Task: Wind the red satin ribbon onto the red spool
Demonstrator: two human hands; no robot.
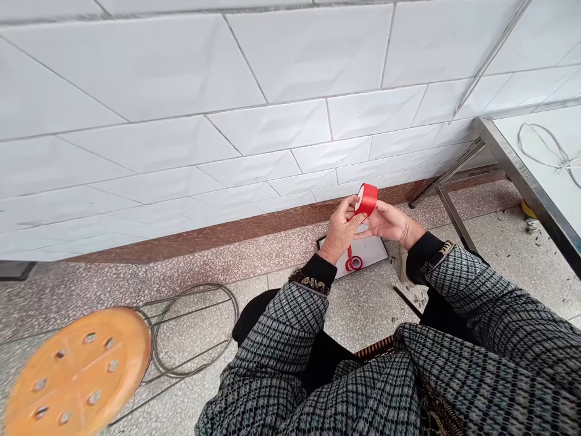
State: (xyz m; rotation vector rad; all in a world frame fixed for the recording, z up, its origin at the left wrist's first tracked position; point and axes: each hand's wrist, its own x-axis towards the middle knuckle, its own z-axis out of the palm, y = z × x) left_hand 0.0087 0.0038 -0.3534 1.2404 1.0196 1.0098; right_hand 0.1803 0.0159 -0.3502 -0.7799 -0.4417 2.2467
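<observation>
A roll of red ribbon (368, 200) with a white core is held up in front of me, tilted on its side. My left hand (339, 229) grips its left and lower edge, thumb across the front and fingers at the core. At the roll's right side, my right hand (391, 223) touches it with the upper fingers, while its lower fingers stretch out beneath; some fingertips are hidden. Below both hands, a white board or shallow tray (370, 259) with a dark edge lies on the floor. On it rests a small red object (354, 263) with ring-shaped loops, partly covered by my left hand.
To the left stands an orange round stool seat (82, 372) with holes, beside a wire ring frame (195, 330). A metal-framed table (526, 163) bearing a loop of white cord (551, 148) is at right. A white tiled wall (272, 127) rises ahead.
</observation>
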